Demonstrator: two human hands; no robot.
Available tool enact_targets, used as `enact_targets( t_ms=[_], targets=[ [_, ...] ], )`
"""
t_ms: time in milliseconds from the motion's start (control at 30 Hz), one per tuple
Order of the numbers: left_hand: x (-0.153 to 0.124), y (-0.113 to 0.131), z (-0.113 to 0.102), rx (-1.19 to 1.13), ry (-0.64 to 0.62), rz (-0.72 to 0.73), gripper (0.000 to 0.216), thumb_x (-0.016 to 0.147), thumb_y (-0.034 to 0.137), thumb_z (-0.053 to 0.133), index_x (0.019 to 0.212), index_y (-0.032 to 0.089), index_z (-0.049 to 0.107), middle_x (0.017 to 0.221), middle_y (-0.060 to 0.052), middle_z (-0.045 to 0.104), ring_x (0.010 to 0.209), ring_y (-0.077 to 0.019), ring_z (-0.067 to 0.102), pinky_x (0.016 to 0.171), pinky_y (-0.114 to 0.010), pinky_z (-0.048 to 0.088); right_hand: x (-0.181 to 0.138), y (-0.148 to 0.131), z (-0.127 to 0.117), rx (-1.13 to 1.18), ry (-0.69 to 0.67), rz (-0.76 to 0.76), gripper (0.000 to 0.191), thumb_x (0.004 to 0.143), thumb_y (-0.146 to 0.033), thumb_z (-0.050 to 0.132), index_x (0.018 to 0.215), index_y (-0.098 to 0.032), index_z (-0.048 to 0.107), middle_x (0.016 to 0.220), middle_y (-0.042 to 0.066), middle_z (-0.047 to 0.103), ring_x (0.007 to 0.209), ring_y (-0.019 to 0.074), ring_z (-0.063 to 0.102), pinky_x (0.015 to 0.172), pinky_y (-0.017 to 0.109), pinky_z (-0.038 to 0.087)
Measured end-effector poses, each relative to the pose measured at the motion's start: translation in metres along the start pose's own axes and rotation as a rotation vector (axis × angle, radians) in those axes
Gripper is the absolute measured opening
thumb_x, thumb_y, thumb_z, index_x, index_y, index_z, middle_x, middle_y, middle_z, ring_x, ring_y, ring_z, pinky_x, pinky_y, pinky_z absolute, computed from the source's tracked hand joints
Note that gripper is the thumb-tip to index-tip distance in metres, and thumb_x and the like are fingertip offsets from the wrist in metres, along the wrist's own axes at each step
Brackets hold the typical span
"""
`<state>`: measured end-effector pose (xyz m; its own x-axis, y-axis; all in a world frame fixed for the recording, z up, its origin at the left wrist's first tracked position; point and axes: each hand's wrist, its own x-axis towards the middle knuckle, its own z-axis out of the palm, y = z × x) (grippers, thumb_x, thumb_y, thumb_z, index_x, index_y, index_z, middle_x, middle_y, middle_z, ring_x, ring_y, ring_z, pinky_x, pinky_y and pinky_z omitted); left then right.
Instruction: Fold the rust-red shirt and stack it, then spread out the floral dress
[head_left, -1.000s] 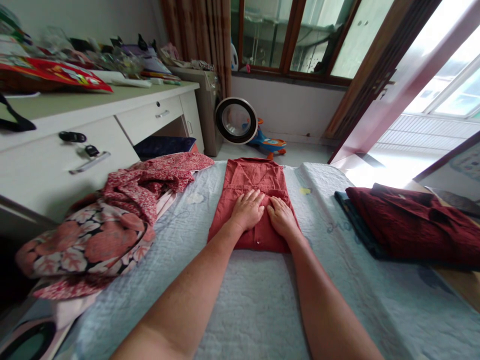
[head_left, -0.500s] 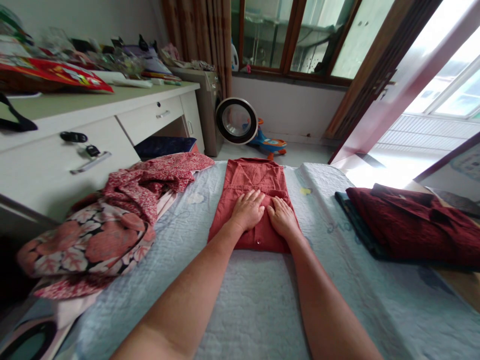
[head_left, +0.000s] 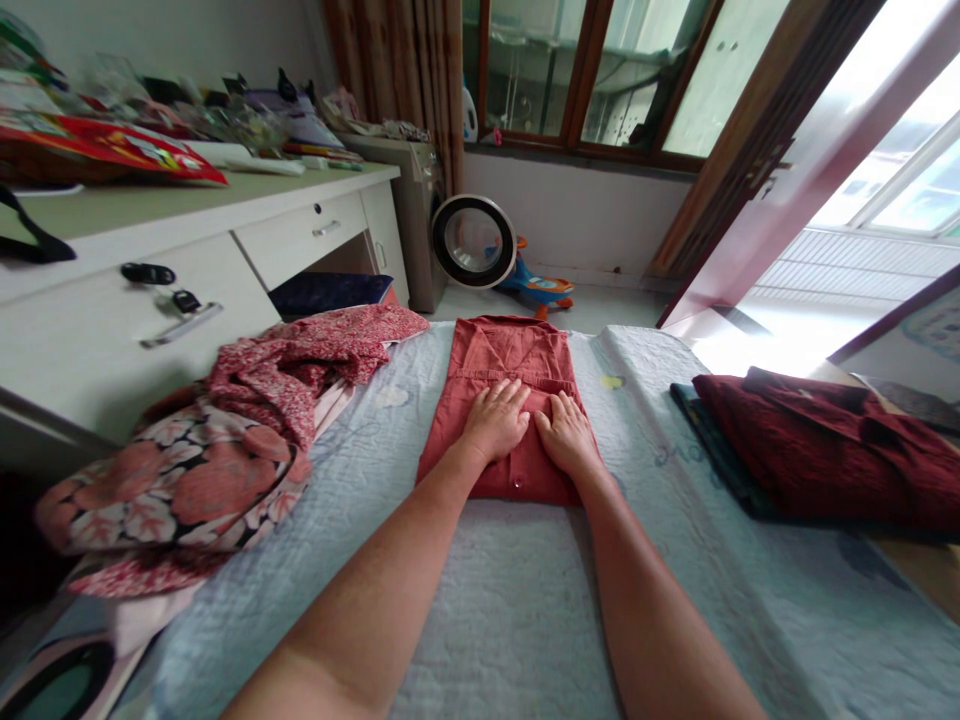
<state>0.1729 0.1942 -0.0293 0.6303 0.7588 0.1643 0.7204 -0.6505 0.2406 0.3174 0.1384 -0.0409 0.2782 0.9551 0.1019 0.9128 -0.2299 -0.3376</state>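
Note:
A rust-red buttoned shirt (head_left: 507, 360) lies folded into a narrow strip on the pale blue quilted bed cover (head_left: 510, 600). My left hand (head_left: 496, 418) rests flat on its near half, fingers stretched out and together. My right hand (head_left: 566, 432) lies flat beside it, touching it, fingers pointing away from me. Both palms press on the cloth and hold nothing.
A heap of red floral clothes (head_left: 225, 440) lies at the left of the bed. Folded dark red garments (head_left: 832, 450) are stacked at the right. A white desk with drawers (head_left: 187, 270) stands left. A round fan (head_left: 473, 241) and a toy car (head_left: 536, 285) sit on the floor beyond.

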Motion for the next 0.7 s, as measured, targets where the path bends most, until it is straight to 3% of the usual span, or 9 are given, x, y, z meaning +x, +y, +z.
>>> enact_targets(
  t_ms=[700],
  targets=[
    [0.0012,-0.0010,0.0009,0.002,-0.013,-0.005,0.053,0.098,0.037,0.037,0.148,0.020,0.037,0.158,-0.006,0.032,0.146,-0.0233,0.028,0.120,-0.045,0.023,-0.0013,-0.0024,-0.0039,0.016,-0.008,0.034,0.055,0.096,-0.041,0.038,0.140,-0.008,0.045,0.154,0.019,0.034,0.146,0.0267,0.025,0.118,0.044,0.021]
  ],
)
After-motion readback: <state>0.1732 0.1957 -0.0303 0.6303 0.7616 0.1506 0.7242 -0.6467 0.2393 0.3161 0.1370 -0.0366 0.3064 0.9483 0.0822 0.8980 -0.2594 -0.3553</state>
